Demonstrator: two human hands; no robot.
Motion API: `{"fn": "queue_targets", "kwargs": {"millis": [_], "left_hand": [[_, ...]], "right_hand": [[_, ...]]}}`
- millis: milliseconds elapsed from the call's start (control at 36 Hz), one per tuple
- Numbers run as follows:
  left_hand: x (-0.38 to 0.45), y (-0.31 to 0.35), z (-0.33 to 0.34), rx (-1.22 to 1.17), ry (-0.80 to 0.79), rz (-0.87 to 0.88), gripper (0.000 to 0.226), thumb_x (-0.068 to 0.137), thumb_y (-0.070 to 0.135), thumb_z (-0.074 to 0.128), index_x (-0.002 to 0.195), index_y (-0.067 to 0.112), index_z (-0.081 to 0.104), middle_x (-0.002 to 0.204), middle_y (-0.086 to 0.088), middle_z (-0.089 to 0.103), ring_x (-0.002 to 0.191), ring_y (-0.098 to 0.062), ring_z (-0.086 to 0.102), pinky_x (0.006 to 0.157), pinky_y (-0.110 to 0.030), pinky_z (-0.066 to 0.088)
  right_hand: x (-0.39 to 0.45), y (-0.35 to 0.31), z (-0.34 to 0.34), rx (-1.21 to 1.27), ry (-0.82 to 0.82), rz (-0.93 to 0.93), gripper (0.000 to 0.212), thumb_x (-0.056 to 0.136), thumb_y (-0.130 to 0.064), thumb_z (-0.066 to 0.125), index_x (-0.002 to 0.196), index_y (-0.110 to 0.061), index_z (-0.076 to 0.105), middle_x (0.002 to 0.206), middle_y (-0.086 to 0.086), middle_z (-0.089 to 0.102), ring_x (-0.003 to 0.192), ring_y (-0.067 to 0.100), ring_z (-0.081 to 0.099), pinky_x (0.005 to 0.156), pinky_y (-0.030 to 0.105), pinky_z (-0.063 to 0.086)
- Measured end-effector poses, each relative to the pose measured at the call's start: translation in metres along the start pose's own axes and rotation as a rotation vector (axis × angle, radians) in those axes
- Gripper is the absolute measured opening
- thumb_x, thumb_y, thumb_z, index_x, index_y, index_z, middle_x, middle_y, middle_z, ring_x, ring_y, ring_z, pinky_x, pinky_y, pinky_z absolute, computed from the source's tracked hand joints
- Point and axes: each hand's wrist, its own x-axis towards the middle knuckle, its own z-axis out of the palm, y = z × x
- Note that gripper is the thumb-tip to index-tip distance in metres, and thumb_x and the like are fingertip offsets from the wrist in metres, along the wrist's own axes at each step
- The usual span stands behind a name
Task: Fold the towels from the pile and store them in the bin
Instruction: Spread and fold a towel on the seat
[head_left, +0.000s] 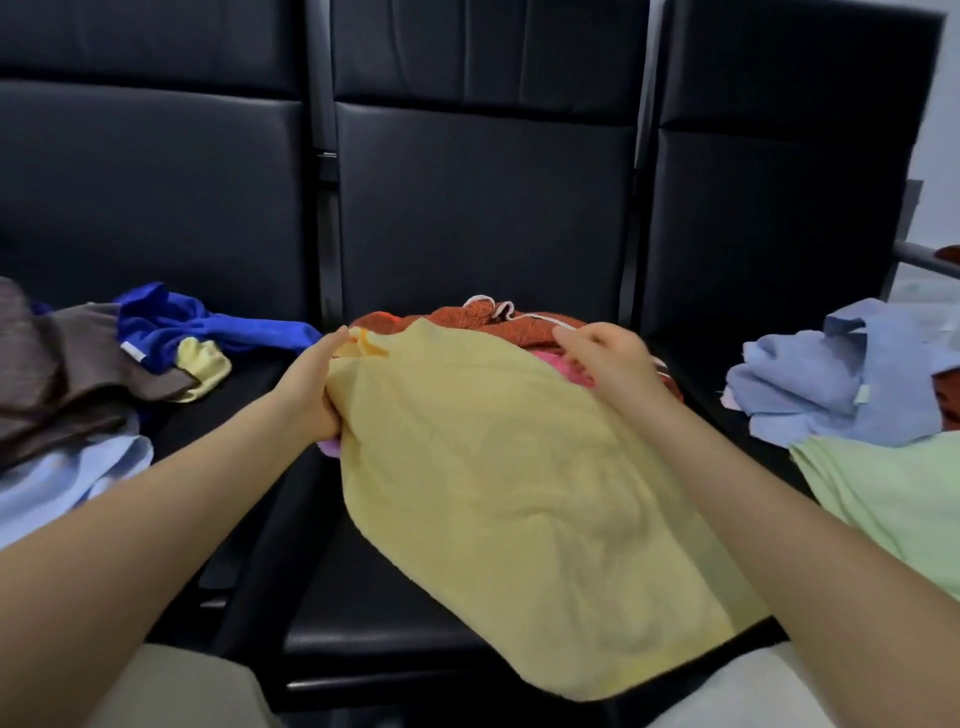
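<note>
A plain pale yellow towel (519, 493) is seen centrally, rust-orange cloth (457, 318) at twelve o'clock, royal blue (171, 317) and brown (67, 364) cloths at nine, light blue (831, 384) and mint green (893, 493) cloths at three, on black seats (478, 197).

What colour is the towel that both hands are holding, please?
The towel is pale yellow, seen in the head view.

My left hand (311, 387) grips left edge of yellow towel (498, 499), fingers curled round bunched cloth. My right hand (605, 358) pinches towel's far right edge. Towel spreads over middle black seat (363, 613), near end draping toward my lap. Rust-orange towel (467, 318) and pink cloth (558, 364) behind it. Left seat: brown (67, 374), royal-blue (197, 325), pale-blue pieces. Right seat: light-blue towels (821, 384), green towel (893, 493).
</note>
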Motion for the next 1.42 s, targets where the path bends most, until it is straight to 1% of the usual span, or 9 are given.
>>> {"fn": "queue_targets", "kwargs": {"millis": [194, 333, 556, 750, 861, 972, 1194, 1306, 1417], "left_hand": [[0.003, 0.01, -0.006, -0.094, 0.048, 0.222, 0.018, 0.087, 0.03, 0.059, 0.098, 0.015, 0.06, 0.103, -0.005, 0.063, 0.093, -0.021, 0.059, 0.09, -0.039, 0.046], [-0.015, 0.024, -0.014, -0.19, 0.017, 0.362, 0.016, 0.088, 0.022, 0.052, 0.093, 0.01, 0.061, 0.086, -0.004, 0.064, 0.073, -0.018, 0.061, 0.051, -0.024, 0.049], [-0.016, 0.022, -0.018, -0.226, -0.188, 0.21, 0.006, 0.089, 0.015, 0.047, 0.091, 0.013, 0.053, 0.085, -0.001, 0.059, 0.074, -0.017, 0.059, 0.058, -0.028, 0.048], [-0.016, -0.005, -0.016, 0.241, -0.192, 0.172, 0.025, 0.096, 0.028, 0.048, 0.08, 0.014, 0.062, 0.063, -0.001, 0.067, 0.062, -0.015, 0.063, 0.065, -0.031, 0.048], [-0.003, -0.017, -0.027, 0.488, -0.116, 0.163, 0.026, 0.093, 0.046, 0.057, 0.087, 0.021, 0.06, 0.08, -0.003, 0.072, 0.068, -0.013, 0.062, 0.078, -0.024, 0.051], [0.007, -0.016, -0.034, 0.569, 0.039, 0.171, 0.059, 0.078, 0.056, 0.066, 0.112, 0.009, 0.061, 0.089, -0.005, 0.067, 0.072, -0.018, 0.06, 0.062, -0.027, 0.046], [0.006, -0.014, -0.021, 0.505, -0.074, 0.106, 0.024, 0.092, 0.032, 0.063, 0.082, 0.012, 0.053, 0.092, -0.01, 0.058, 0.084, -0.022, 0.055, 0.079, -0.034, 0.045], [0.004, -0.01, -0.024, 0.456, -0.113, 0.066, 0.012, 0.095, 0.023, 0.059, 0.088, 0.016, 0.052, 0.104, -0.009, 0.059, 0.1, -0.023, 0.055, 0.099, -0.037, 0.043], [0.006, -0.01, -0.027, 0.429, -0.138, 0.028, 0.014, 0.096, 0.015, 0.058, 0.108, 0.01, 0.061, 0.102, -0.007, 0.062, 0.088, -0.018, 0.059, 0.089, -0.032, 0.043]], "right_hand": [[0.014, -0.014, 0.058, -0.239, -0.228, -0.045, 0.017, 0.085, -0.031, 0.071, 0.074, -0.021, 0.063, 0.07, -0.008, 0.061, 0.068, 0.011, 0.057, 0.059, 0.027, 0.042], [0.008, -0.024, 0.041, 0.287, -0.063, 0.01, 0.016, 0.091, -0.026, 0.064, 0.091, -0.011, 0.068, 0.079, -0.001, 0.063, 0.073, 0.013, 0.059, 0.067, 0.029, 0.049], [-0.016, -0.048, -0.007, 0.89, -0.085, 0.01, 0.023, 0.095, -0.026, 0.05, 0.102, -0.011, 0.067, 0.096, 0.005, 0.072, 0.088, 0.018, 0.07, 0.072, 0.03, 0.056], [-0.043, -0.027, 0.005, 0.27, -0.452, 0.165, 0.047, 0.094, -0.02, 0.057, 0.047, -0.018, 0.067, 0.052, -0.001, 0.06, 0.047, 0.008, 0.054, 0.051, 0.023, 0.042], [-0.053, -0.012, 0.02, -0.243, -0.693, 0.049, 0.038, 0.097, -0.027, 0.059, 0.061, -0.014, 0.057, 0.051, 0.0, 0.059, 0.044, 0.008, 0.051, 0.048, 0.018, 0.041], [-0.049, -0.012, 0.041, -0.178, -0.389, -0.108, 0.027, 0.091, -0.032, 0.066, 0.073, -0.016, 0.055, 0.06, 0.0, 0.062, 0.052, 0.013, 0.054, 0.049, 0.022, 0.041], [-0.052, -0.017, 0.074, -0.573, -0.184, -0.61, 0.067, 0.068, -0.078, 0.05, 0.111, -0.028, 0.06, 0.104, -0.011, 0.053, 0.098, 0.01, 0.046, 0.083, 0.028, 0.039], [-0.059, -0.012, 0.094, -0.869, -0.266, -0.712, 0.043, 0.083, -0.06, 0.059, 0.109, -0.026, 0.062, 0.107, -0.007, 0.055, 0.105, 0.017, 0.044, 0.089, 0.036, 0.033], [-0.05, -0.004, 0.091, -0.615, -0.289, -0.556, 0.021, 0.092, -0.039, 0.06, 0.089, -0.02, 0.066, 0.085, -0.013, 0.056, 0.088, 0.013, 0.05, 0.072, 0.034, 0.037]]}}
